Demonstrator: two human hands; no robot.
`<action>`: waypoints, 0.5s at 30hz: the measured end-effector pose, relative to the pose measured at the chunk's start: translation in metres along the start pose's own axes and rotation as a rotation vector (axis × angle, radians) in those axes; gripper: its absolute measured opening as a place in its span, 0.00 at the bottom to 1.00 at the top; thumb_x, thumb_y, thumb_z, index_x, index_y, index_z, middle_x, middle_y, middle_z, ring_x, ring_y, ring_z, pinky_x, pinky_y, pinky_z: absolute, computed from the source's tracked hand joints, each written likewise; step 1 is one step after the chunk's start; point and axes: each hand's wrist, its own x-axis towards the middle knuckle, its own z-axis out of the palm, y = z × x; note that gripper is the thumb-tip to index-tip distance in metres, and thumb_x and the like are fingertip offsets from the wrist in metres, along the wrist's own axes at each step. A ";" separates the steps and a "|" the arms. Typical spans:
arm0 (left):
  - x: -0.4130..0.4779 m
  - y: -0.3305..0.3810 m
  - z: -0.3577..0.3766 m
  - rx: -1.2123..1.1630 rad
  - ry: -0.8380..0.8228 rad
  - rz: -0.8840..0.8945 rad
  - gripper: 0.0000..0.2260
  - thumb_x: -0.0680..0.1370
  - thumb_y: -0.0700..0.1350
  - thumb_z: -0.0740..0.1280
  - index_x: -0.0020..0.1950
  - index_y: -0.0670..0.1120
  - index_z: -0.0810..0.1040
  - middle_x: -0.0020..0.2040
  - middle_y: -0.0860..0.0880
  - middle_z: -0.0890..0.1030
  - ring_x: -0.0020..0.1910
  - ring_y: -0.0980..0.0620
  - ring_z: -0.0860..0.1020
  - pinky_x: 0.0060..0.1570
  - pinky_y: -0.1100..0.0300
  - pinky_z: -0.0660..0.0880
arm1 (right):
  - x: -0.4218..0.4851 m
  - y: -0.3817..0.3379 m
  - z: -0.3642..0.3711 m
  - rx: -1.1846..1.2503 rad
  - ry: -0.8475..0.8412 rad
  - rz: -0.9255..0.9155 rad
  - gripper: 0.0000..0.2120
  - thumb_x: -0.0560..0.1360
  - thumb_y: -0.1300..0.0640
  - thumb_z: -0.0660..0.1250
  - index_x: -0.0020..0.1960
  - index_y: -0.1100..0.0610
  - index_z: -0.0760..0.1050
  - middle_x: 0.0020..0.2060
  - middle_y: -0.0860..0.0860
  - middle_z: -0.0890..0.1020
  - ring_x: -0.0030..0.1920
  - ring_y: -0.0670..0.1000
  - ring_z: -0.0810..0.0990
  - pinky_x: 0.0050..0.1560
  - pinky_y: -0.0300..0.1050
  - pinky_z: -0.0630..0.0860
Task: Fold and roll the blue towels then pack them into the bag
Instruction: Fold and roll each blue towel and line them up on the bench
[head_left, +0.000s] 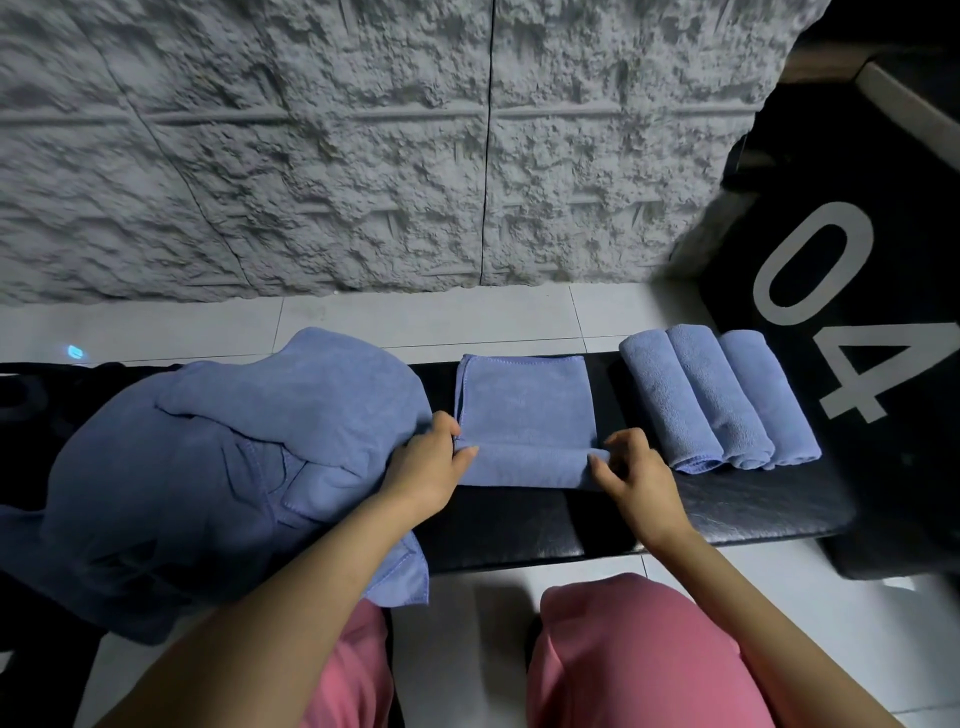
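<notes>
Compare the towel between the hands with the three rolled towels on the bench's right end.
The folded blue cloth towel is rolled only at its near edge, the rest lying flat; the three rolled blue towels are full cylinders. The left hand and right hand grip the folded towel's rolled ends; nothing touches the three rolls. It is single; they lie side by side. Both are the same blue, on the black padded bench.
</notes>
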 end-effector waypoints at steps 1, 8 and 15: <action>-0.001 0.001 0.000 0.025 0.027 0.006 0.14 0.79 0.52 0.61 0.58 0.46 0.65 0.45 0.47 0.76 0.44 0.46 0.76 0.46 0.52 0.75 | 0.001 -0.001 0.000 -0.033 -0.002 -0.009 0.12 0.75 0.52 0.68 0.53 0.56 0.70 0.42 0.52 0.76 0.48 0.53 0.73 0.47 0.49 0.71; -0.004 0.007 -0.008 0.193 0.195 0.342 0.03 0.77 0.43 0.66 0.49 0.47 0.76 0.51 0.52 0.75 0.52 0.50 0.70 0.53 0.54 0.69 | -0.002 -0.004 -0.002 -0.311 0.147 -0.478 0.07 0.72 0.64 0.68 0.46 0.54 0.75 0.45 0.45 0.77 0.44 0.50 0.68 0.42 0.44 0.70; -0.009 0.011 -0.008 0.435 0.120 0.421 0.17 0.77 0.59 0.61 0.61 0.51 0.74 0.59 0.55 0.71 0.59 0.52 0.67 0.58 0.57 0.64 | -0.013 0.006 -0.006 -0.632 0.161 -0.709 0.17 0.70 0.54 0.72 0.58 0.54 0.78 0.57 0.46 0.79 0.53 0.54 0.74 0.45 0.46 0.68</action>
